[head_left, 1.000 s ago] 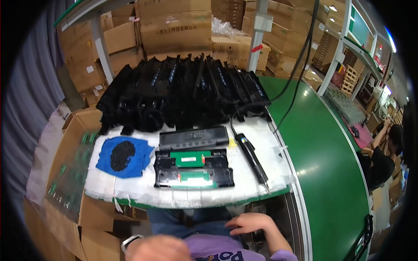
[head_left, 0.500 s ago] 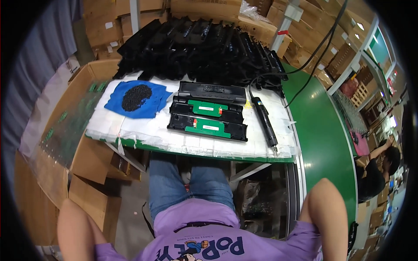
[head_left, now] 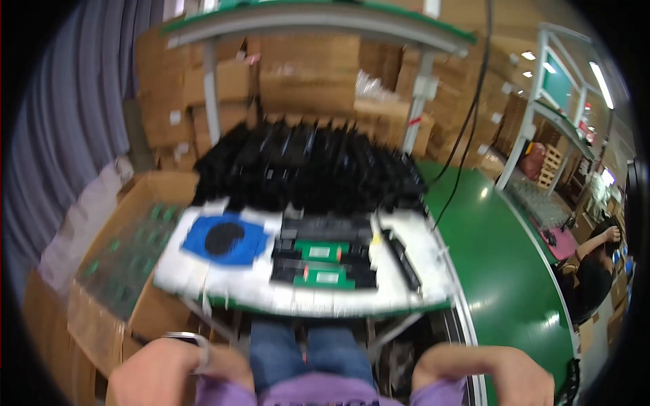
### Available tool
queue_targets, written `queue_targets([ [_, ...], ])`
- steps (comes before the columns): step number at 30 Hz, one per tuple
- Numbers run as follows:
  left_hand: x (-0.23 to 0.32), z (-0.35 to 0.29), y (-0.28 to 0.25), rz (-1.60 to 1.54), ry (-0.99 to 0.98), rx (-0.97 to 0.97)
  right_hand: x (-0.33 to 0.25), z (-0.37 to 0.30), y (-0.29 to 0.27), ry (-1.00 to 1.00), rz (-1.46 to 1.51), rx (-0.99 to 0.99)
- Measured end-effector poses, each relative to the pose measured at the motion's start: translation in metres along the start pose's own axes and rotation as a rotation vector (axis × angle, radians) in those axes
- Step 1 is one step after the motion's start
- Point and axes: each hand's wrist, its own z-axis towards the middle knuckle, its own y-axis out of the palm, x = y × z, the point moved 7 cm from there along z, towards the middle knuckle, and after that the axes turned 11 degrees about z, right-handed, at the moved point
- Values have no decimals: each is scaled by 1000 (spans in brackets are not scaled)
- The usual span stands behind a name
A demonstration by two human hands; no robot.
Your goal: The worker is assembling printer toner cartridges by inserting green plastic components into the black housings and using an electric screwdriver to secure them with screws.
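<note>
My left hand (head_left: 150,372), with a pale band at the wrist, is raised at the lower left, away from the table. My right hand (head_left: 520,376) is at the lower right, also apart from everything on the table. Both are smeared by motion and their fingers do not show. In front of me on the white-covered table lie black plastic housings (head_left: 362,277), two bearing green circuit boards (head_left: 323,252). A black electric screwdriver (head_left: 402,261) lies to their right. At the left, a blue cloth (head_left: 194,242) holds a heap of small black pieces (head_left: 225,239), probably screws.
A large pile of black plastic parts (head_left: 291,169) fills the table's back. A cardboard box (head_left: 100,333) with bagged green boards stands at the left. A green surface (head_left: 497,271) runs along the right, where another person (head_left: 590,277) sits farther off. Cables (head_left: 474,101) hang above.
The view has tilted up, so the table sits lower and an overhead shelf shows. Both my forearms have swung inward and up, bringing the hands into view. The table items look unmoved.
</note>
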Motion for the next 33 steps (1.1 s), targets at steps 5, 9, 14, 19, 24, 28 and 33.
queue_targets([
  [5, 5, -235, -71, 1274, -1351, 1558, 52, -248, -23, 298, -664, 2262],
  [9, 51, -279, -76, 2078, -2056, 607, 48, -302, -31, 1452, -1525, 1807],
  [14, 124, -336, -89, 2337, -2769, 320, 63, -358, -59, 2242, -1502, 1371],
  [19, 149, -387, -93, 1874, -3054, 350, 69, -404, -71, 2401, -1184, 1548],
  [24, 142, -388, -101, 1786, -3078, 554, 71, -409, -77, 2304, -1129, 1642],
  [28, 148, -377, -102, 1999, -2889, 657, 65, -401, -76, 2207, -1053, 1811],
  [33, 150, -378, -97, 2139, -2685, 765, 39, -383, -56, 1679, -905, 2302],
])
